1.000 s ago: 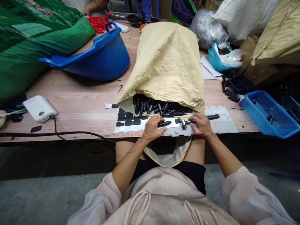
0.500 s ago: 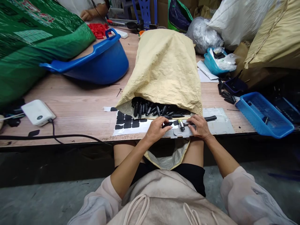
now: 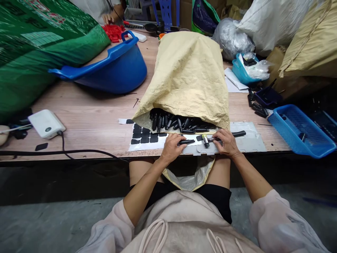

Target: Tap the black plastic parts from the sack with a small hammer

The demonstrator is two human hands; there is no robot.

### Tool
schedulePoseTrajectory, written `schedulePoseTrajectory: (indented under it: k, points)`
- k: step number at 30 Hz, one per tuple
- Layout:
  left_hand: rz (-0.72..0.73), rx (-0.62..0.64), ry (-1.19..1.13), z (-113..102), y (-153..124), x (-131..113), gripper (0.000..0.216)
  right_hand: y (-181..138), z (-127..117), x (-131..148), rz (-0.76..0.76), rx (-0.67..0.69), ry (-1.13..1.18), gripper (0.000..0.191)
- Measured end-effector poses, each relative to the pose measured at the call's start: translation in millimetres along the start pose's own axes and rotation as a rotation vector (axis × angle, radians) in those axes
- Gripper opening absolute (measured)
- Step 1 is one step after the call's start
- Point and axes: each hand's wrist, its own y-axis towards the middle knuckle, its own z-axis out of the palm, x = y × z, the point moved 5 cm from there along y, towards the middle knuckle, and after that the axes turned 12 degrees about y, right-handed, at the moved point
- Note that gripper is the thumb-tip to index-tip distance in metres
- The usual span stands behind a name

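Observation:
Between the fingers of my left hand (image 3: 171, 147) is a black pen-shaped piece (image 3: 186, 141), its narrow tip pointing right. My right hand (image 3: 225, 143) is closed round the shaft of a small hammer (image 3: 205, 141); the head, with a yellow end, faces left and the dark handle reaches out to the right. Just behind both hands, a cream woven sack (image 3: 189, 77) lies with its mouth towards me. Many similar black pieces (image 3: 170, 122) fill that opening. Black rounded stickers (image 3: 142, 135) sit in rows on a white sheet left of my left hand.
A blue tub (image 3: 118, 70) and a green sack (image 3: 47, 45) stand at left, near a white box with a cable (image 3: 46, 123). At right is a blue basket (image 3: 302, 131). A grey board (image 3: 250, 137) lies under the hammer. A co-worker's hand (image 3: 112, 17) shows far back.
My left hand has turned the black piece so that it lies level and more of it shows. The right hand keeps its hold on the hammer. The view has shifted slightly.

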Motion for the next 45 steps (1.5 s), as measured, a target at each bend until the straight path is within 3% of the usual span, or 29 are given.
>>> schedulePoseTrajectory:
  k: [9,14,18,22,26,29,35,39,45]
  points:
    - [-0.026,0.042,0.026,1.0,3.3,2.0,0.016,4.0,-7.6,6.2,0.019,0.049,0.013,0.015]
    - [-0.035,0.064,0.080,6.0,5.8,-2.5,0.015,7.7,-12.3,41.0,0.089,-0.067,0.044,0.021]
    - [-0.030,0.077,0.088,7.3,7.0,-3.3,0.016,8.4,3.1,77.5,0.155,-0.160,0.107,0.028]
    - [-0.038,0.094,0.098,7.6,8.0,-2.5,0.018,12.3,23.0,105.0,0.200,-0.168,0.092,0.031]
    - [-0.045,0.110,0.098,8.3,9.1,-3.0,0.017,18.0,23.9,120.1,0.202,-0.214,0.077,0.037]
    - [-0.048,0.117,0.090,8.6,9.6,-3.9,0.015,16.4,25.3,123.7,0.192,-0.236,0.066,0.043]
    - [-0.090,0.118,0.098,9.3,9.4,-2.4,0.013,6.7,41.2,116.1,0.223,-0.126,-0.040,0.044]
    - [-0.061,0.103,0.075,9.3,9.0,-1.6,0.014,3.4,35.5,113.9,0.231,-0.197,-0.002,0.048]
    - [-0.070,0.091,0.070,7.8,7.6,-2.2,0.015,3.5,28.3,109.0,0.263,-0.192,-0.019,0.038]
